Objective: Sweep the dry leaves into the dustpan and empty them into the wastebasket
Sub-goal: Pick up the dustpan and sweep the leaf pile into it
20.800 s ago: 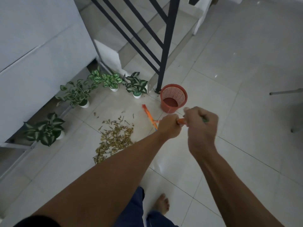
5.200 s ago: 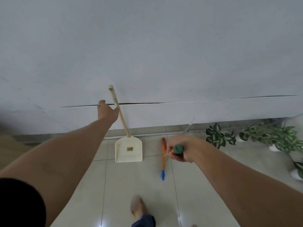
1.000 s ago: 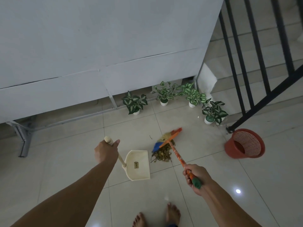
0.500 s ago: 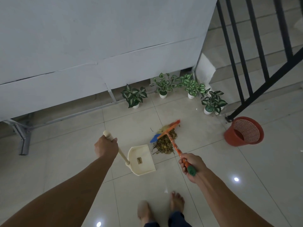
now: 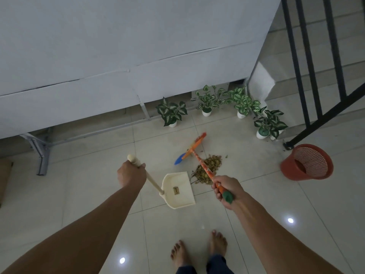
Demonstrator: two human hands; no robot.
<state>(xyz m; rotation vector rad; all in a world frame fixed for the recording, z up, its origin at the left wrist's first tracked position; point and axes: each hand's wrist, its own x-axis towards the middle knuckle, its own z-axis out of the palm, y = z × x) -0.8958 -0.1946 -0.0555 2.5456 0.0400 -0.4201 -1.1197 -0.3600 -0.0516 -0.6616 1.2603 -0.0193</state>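
Note:
A pile of dry brown leaves lies on the tiled floor. My right hand grips the orange, green-capped handle of a broom; its orange and blue head sits just beyond the pile, on the far left side. My left hand is closed around the top of the long wooden handle of a cream dustpan. The pan rests on the floor with its open edge beside the pile's left side and holds no leaves. A red mesh wastebasket stands to the right.
Several potted plants in white pots line the foot of the grey wall. A black stair railing and steps rise at the right, behind the wastebasket. My bare feet stand just behind the dustpan. A metal bracket sits at the left.
The broom head has swung away from the pile to its far side. The dustpan has shifted closer to the leaves. My view has tilted slightly.

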